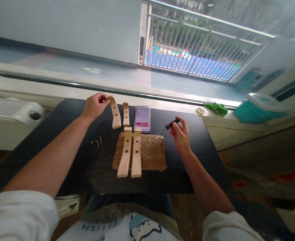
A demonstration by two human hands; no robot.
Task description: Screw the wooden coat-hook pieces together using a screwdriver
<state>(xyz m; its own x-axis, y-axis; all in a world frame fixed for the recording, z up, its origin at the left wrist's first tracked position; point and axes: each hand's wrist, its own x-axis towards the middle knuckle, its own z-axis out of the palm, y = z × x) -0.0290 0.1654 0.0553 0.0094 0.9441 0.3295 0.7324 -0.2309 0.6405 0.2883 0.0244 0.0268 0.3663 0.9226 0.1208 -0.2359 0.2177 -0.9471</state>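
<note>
My left hand pinches the upper end of a curved wooden piece with two dark holes, at the far left of the table. Beside it lies a similar wooden piece. In my right hand is a screwdriver with a black handle, its metal shaft pointing down-left to the far right corner of a brown, tape-covered board. Two more wooden pieces, a left one and a right one, lie side by side on that board, their near ends overhanging its front edge.
Several small metal parts lie on the dark table left of the board. A blurred purple packet lies behind the board. On the sill are a tape roll, a green cloth and a teal box. A radiator stands left.
</note>
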